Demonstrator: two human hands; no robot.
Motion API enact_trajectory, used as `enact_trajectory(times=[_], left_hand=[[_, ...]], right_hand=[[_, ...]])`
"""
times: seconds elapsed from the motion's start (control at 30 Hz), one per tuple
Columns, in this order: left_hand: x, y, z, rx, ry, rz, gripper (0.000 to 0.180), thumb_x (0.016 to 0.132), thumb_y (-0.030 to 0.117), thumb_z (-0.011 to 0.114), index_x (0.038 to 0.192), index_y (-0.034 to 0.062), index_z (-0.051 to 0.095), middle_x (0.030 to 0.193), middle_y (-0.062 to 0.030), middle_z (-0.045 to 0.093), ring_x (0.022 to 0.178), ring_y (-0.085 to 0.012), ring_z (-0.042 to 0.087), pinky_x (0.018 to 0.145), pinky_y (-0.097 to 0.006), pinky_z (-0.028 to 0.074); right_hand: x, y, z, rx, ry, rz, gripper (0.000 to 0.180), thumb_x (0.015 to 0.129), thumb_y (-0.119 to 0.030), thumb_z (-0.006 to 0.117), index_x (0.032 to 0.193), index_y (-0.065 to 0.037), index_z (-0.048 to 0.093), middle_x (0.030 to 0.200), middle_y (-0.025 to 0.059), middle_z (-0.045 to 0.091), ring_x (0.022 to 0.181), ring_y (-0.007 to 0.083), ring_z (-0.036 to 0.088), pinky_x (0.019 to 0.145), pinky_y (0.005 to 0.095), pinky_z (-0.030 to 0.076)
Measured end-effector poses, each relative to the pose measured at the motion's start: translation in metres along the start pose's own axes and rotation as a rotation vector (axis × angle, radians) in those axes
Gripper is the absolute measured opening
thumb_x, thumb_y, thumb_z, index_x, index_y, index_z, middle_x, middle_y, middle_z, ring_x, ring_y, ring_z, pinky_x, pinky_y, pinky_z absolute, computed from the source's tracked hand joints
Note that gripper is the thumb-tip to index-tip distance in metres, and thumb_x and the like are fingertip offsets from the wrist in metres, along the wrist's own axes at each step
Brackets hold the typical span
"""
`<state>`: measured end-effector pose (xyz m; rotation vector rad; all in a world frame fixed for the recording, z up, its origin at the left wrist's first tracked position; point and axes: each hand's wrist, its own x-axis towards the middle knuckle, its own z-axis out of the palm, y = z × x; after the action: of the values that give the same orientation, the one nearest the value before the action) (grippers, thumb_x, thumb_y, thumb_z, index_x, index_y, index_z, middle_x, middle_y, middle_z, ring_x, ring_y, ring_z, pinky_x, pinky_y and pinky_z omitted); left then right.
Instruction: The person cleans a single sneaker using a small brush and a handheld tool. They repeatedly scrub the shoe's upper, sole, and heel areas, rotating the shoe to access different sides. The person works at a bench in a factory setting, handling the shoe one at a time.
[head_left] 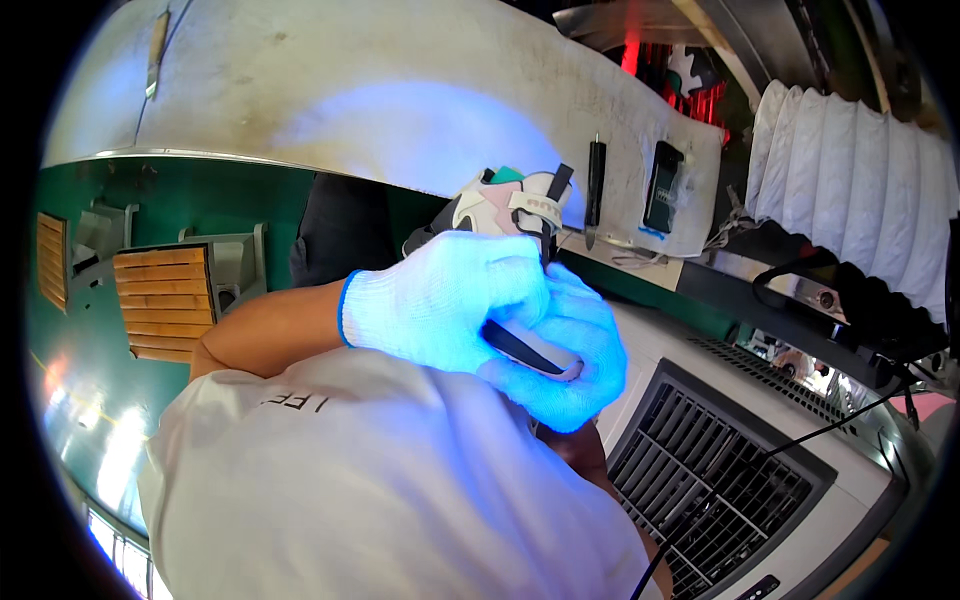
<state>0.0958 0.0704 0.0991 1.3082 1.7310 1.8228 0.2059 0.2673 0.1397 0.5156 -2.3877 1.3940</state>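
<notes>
Both my hands wear white knit gloves lit bright blue, and they come together in front of my chest. A sneaker (516,206) in white, pink, green and black sticks out above them, at the table's near edge. My left hand (450,296) is closed on the sneaker, its fingers bent over it and covering much of it. Pressed against the left from the right side is my right hand (582,352), its fingers curled in. A dark, tapering strip (522,348) shows between the gloves; I cannot tell whether it belongs to the sneaker or is a tool.
On the pale worktable (250,80) lie a slim black-handled tool (596,185), a black phone-like device (662,190) and, far left, a knife-like tool (157,52). A white ribbed duct (850,190) stands at right, above a grilled unit (715,480). Wooden-slatted stools (165,300) are at left.
</notes>
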Motion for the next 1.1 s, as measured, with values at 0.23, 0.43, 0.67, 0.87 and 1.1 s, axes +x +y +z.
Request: enact_trajectory(times=[0.23, 0.43, 0.67, 0.87, 1.1], left_hand=[[-0.054, -0.044, 0.013, 0.204, 0.358, -0.072, 0.074, 0.063, 0.026, 0.106, 0.122, 0.0071, 0.066, 0.115, -0.0130, 0.069, 0.106, -0.0338, 0.072, 0.089, -0.043, 0.060], [-0.049, -0.036, 0.015, 0.169, 0.331, -0.153, 0.060, 0.063, 0.040, 0.103, 0.095, 0.0096, 0.062, 0.092, -0.0125, 0.060, 0.083, -0.0339, 0.065, 0.073, -0.044, 0.055], [-0.016, -0.034, -0.013, 0.156, 0.123, 0.228, 0.040, 0.058, 0.031, 0.092, 0.083, 0.0143, 0.066, 0.086, -0.0081, 0.058, 0.082, -0.0319, 0.063, 0.069, -0.045, 0.052], [0.014, -0.043, -0.001, -0.102, 0.079, -0.023, 0.047, 0.065, 0.032, 0.098, 0.091, 0.0150, 0.063, 0.092, -0.0061, 0.064, 0.075, -0.0321, 0.069, 0.064, -0.045, 0.055], [0.064, -0.028, 0.016, 0.286, -0.156, -0.159, 0.045, 0.077, 0.040, 0.089, 0.101, 0.0105, 0.065, 0.098, -0.0127, 0.068, 0.082, -0.0375, 0.075, 0.069, -0.050, 0.060]], right_hand=[[-0.003, -0.009, 0.000, 0.021, -0.035, 0.193, 0.078, 0.073, -0.019, 0.107, 0.139, 0.000, 0.070, 0.145, 0.0266, 0.071, 0.147, 0.0510, 0.062, 0.123, 0.0628, 0.050], [0.017, -0.016, 0.007, -0.052, -0.094, 0.148, 0.074, 0.079, -0.015, 0.105, 0.141, 0.002, 0.068, 0.145, 0.0273, 0.070, 0.146, 0.0521, 0.062, 0.122, 0.0650, 0.051], [0.018, -0.018, 0.001, -0.129, -0.105, 0.150, 0.085, 0.073, -0.016, 0.109, 0.146, 0.000, 0.067, 0.147, 0.0269, 0.066, 0.140, 0.0535, 0.066, 0.120, 0.0649, 0.053], [0.000, 0.006, -0.026, -0.105, -0.101, 0.158, 0.079, 0.072, -0.016, 0.107, 0.142, -0.003, 0.071, 0.145, 0.0251, 0.069, 0.136, 0.0483, 0.069, 0.117, 0.0595, 0.055], [-0.056, 0.067, -0.043, 0.039, 0.147, 0.430, 0.068, 0.074, -0.015, 0.103, 0.135, -0.003, 0.075, 0.145, 0.0225, 0.072, 0.132, 0.0397, 0.072, 0.113, 0.0492, 0.057]])
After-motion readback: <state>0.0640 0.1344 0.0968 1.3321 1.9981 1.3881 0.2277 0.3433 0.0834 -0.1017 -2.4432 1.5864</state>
